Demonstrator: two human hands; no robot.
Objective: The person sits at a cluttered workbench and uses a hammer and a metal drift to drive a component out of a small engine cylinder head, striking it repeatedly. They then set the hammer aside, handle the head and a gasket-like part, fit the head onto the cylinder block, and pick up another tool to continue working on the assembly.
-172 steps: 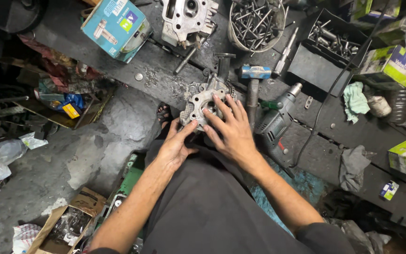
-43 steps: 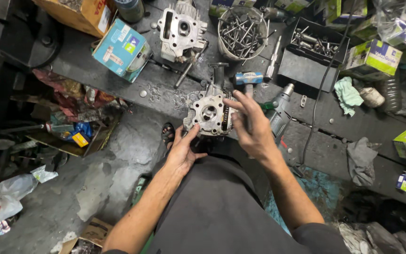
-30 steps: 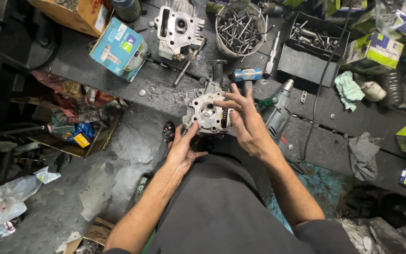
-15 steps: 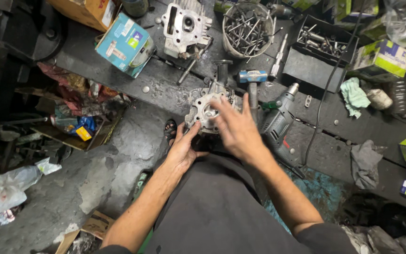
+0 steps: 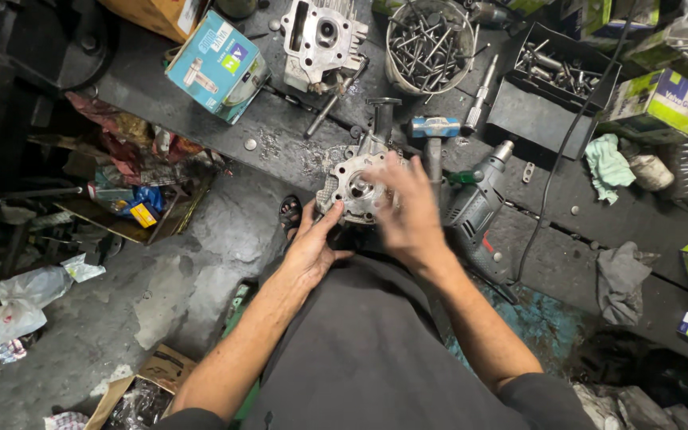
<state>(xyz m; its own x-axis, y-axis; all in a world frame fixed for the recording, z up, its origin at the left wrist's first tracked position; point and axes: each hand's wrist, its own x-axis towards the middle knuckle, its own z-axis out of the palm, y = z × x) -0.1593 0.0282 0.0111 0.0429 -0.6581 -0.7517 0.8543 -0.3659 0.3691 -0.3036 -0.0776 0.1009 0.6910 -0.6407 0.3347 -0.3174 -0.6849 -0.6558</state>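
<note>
Shifted left over the grey metal engine casting [image 5: 353, 189] at the tabletop's near edge, the right hand [image 5: 404, 209] lies with fingers spread, blurred, while the left hand [image 5: 312, 247] cups its lower left side, best kept firmly braced.

A metal engine part [image 5: 353, 188] is held at the near edge of the workbench [image 5: 201, 111], between the left hand [image 5: 312, 247] below-left of it and the right hand [image 5: 404, 209] laid over its right side. A power drill [image 5: 479, 215] lies just right of the right hand, a hammer [image 5: 433, 135] behind it. A cylinder head [image 5: 320, 40] is set further back, with a boxed carton [image 5: 216, 68] to its left and a round tub of bolts [image 5: 428, 44] to its right. A tray of parts [image 5: 555, 84] is placed right of the tub.
</note>
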